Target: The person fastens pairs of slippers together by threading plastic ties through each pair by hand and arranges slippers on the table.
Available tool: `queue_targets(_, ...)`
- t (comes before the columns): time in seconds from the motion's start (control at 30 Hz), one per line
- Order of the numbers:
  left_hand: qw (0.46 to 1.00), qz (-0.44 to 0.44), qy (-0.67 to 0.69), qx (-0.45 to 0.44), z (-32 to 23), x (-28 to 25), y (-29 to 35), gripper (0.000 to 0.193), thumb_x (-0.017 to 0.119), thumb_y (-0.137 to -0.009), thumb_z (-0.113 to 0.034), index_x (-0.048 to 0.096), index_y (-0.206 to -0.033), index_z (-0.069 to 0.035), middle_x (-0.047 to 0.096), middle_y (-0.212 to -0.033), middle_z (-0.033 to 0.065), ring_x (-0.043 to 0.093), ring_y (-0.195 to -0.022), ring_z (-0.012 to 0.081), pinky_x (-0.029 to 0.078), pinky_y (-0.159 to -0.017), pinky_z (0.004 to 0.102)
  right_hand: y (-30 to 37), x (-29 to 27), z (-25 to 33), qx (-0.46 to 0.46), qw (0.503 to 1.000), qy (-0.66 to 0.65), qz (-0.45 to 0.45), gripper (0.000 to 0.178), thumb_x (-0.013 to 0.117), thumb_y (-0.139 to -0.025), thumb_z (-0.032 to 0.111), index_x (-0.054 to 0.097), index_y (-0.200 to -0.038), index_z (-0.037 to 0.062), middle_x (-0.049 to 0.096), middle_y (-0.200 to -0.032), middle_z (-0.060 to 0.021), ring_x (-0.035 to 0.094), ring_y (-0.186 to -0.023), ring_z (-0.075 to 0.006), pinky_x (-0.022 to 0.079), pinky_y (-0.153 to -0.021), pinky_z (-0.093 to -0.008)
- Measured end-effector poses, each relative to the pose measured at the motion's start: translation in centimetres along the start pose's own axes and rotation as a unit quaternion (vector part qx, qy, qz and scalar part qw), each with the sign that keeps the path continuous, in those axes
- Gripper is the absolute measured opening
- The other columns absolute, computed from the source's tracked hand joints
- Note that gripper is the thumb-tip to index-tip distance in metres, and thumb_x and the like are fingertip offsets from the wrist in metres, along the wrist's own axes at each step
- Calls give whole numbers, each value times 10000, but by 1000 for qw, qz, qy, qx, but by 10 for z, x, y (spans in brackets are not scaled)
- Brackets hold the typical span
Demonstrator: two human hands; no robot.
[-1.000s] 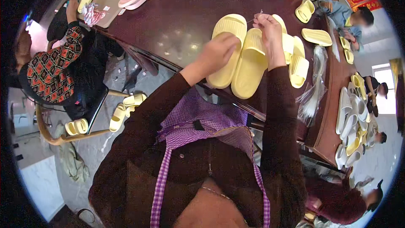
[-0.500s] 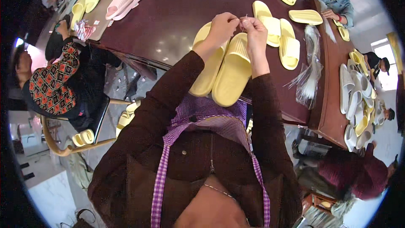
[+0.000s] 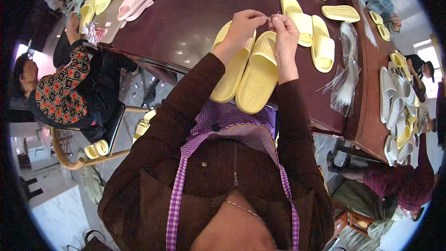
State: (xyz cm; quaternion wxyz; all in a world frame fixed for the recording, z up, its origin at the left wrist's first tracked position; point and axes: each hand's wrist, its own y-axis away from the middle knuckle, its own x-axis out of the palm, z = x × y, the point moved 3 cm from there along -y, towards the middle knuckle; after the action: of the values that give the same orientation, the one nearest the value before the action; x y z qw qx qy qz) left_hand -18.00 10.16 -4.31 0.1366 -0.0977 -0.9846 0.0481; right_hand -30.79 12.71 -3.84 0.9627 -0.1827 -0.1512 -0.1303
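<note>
A pair of yellow slide slippers (image 3: 257,83) lies side by side in front of me, toes away, heels reaching past the table's near edge over my purple checked apron (image 3: 223,116). Above their straps, my left hand (image 3: 242,29) pinches with thumb and forefinger. My right hand (image 3: 285,37) is closed the same way, its fingertips nearly meeting the left ones. Between them a thin pale strand, perhaps a plastic tie, is barely visible. My left wrist covers part of the left slipper.
Another yellow pair (image 3: 322,49) lies to the right, beside a clear bag of thin white strips (image 3: 344,72). Pink slippers (image 3: 141,1) and paper tags (image 3: 95,33) are at left. Piled grey and yellow slippers (image 3: 396,107) line the far right. People sit around the dark red table (image 3: 195,0).
Both hands stay pinched together and have shifted slightly upward. The surroundings have moved a little in view. The person at upper right has lowered a hand from the single slipper.
</note>
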Motion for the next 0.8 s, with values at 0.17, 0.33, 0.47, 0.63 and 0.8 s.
queue_targets(0.17, 999, 13, 36, -13, 3, -4, -3, 192, 658, -765, -163, 666, -881, -10, 597, -705, -6, 457, -536, 42, 354, -455, 197, 2, 2, -3, 9, 999, 34, 7, 82, 570, -853, 13, 635, -892, -18, 626, -803, -44, 552, -720, -90, 460, -672, -220)
queue_targets(0.33, 997, 45, 63, -17, 5, -5, -2, 175, 642, -807, -131, 642, -931, -7, 595, -712, 7, 457, -497, 66, 352, -439, 209, 5, 4, -4, -14, 996, 91, 20, 103, 569, -851, 2, 639, -920, -28, 632, -831, -43, 564, -764, -101, 462, -712, -222)
queue_targets(0.47, 995, 67, 76, -27, 5, -6, -2, 155, 627, -820, -121, 635, -928, -10, 585, -702, 6, 462, -501, 72, 360, -448, 214, 5, 3, -3, -60, 985, 160, 15, 105, 570, -841, 0, 647, -913, -7, 632, -835, -40, 573, -777, -112, 466, -733, -234)
queue_targets(0.63, 991, 111, 76, -28, 4, -6, -4, 128, 615, -829, -119, 632, -907, -18, 573, -690, -3, 466, -512, 71, 365, -464, 208, 6, -1, -2, -132, 962, 238, 15, 101, 577, -820, -7, 657, -877, 17, 620, -814, -56, 582, -780, -139, 467, -732, -251)
queue_targets(0.8, 989, 118, 79, -41, 2, -7, -2, 115, 607, -837, -125, 632, -892, -28, 567, -696, -13, 468, -524, 63, 364, -476, 204, 7, 1, -1, -156, 947, 279, 19, 83, 592, -804, -9, 660, -840, 22, 607, -787, -68, 586, -770, -163, 468, -721, -265)
